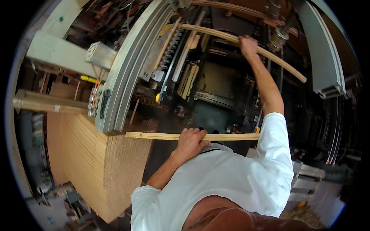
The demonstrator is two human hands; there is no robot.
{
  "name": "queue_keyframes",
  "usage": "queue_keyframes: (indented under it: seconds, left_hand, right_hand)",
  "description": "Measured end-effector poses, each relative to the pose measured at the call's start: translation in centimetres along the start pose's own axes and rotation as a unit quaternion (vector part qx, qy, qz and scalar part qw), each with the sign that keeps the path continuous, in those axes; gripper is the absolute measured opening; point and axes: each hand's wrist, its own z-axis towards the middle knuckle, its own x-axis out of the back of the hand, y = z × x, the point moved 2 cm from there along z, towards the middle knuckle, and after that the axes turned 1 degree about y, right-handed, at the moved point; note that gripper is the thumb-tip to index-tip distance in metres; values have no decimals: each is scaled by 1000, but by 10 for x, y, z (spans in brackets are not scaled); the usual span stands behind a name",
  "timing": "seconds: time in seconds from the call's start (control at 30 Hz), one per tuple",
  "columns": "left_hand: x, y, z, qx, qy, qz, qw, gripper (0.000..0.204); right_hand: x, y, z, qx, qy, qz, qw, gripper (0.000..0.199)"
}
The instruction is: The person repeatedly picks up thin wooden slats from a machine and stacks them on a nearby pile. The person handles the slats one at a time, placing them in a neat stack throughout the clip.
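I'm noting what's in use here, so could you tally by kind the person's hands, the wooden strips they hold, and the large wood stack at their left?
Hands: 2 (left hand, right hand)
Held wooden strips: 2 (near strip, far strip)
Large wood stack: 1
Total: 5
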Motion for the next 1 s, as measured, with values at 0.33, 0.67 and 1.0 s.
queue_keyframes:
  seconds: [0.33,0.67,1.0]
  left_hand:
    - [-1,6,-24,67,64,-27,995,34]
    - [22,14,-35,80,69,-7,994,35]
    - [101,9,-139,223,152,-31,962,34]
  right_hand:
    - [-13,20,29,15,12,30,999,22]
    - [-8,-1,39,15,7,27,999,22]
    - [-3,-7,37,-17,-18,34,999,26]
